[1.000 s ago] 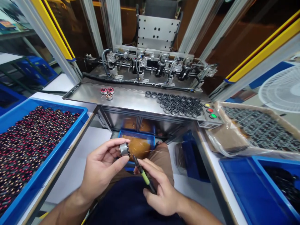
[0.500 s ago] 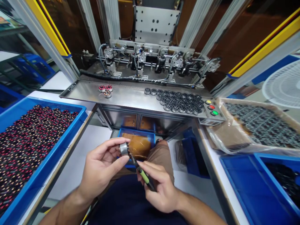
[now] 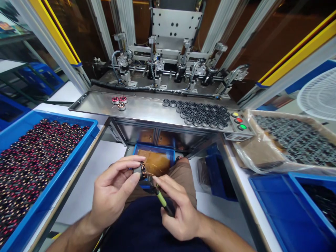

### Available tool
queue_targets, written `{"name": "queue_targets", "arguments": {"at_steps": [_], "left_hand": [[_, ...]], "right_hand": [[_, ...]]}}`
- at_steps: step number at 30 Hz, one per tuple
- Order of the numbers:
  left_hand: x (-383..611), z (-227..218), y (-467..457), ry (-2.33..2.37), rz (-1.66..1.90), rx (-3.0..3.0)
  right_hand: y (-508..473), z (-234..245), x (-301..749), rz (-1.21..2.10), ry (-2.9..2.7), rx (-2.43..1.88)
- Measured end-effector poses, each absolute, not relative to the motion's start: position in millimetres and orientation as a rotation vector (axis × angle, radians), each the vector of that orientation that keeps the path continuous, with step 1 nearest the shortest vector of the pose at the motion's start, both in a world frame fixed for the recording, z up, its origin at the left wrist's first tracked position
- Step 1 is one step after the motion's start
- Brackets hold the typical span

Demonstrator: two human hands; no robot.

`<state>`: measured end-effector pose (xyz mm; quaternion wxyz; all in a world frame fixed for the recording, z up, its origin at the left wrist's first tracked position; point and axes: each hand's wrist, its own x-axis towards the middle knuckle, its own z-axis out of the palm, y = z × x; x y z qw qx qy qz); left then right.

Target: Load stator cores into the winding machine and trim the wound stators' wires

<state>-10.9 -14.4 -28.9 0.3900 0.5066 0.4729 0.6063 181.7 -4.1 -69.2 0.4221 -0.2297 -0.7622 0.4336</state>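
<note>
My left hand [image 3: 112, 190] grips a small wound motor stator [image 3: 143, 169] between thumb and fingers, its side with copper windings turned to the right. A thin loose wire seems to stick out from it. In my right hand [image 3: 181, 208] is a pair of cutting pliers [image 3: 161, 198] with green and black handles. Their dark jaws point up at the stator's lower right edge; whether they touch it I cannot tell. Both hands are over my lap, in front of the metal ledge [image 3: 144, 111].
Two red stators [image 3: 119, 100] and a copper one [image 3: 121, 106] sit on the ledge, with many dark stators [image 3: 202, 112] to the right beside push buttons [image 3: 238, 120]. A blue tray [image 3: 89, 123] of wound stators stands left. Right are a plastic-lined box [image 3: 241, 154] and blue bins [image 3: 273, 206]. Behind stands a machine [image 3: 181, 70].
The stator has turned in my left hand, showing more of its copper side. The pliers have shifted slightly with my right hand. On the machine, several upright arms have risen.
</note>
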Motion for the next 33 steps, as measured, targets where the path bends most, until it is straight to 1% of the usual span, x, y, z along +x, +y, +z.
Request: {"name": "queue_targets", "arguments": {"at_steps": [14,27,33], "left_hand": [[-14.8,-28.9,-17.3,1.217,1.463,1.463],[-19.1,-30.4,-19.8,1.224,1.428,1.598],[-23.0,-32.7,-18.0,1.147,1.431,1.718]], "right_hand": [[-4.1,-76.8,183.0,1.053,-1.918,-0.599],[-0.7,-69.3,174.9,1.083,-1.861,-0.554],[-2.6,-73.6,179.0,1.060,-1.863,-0.615]]}}
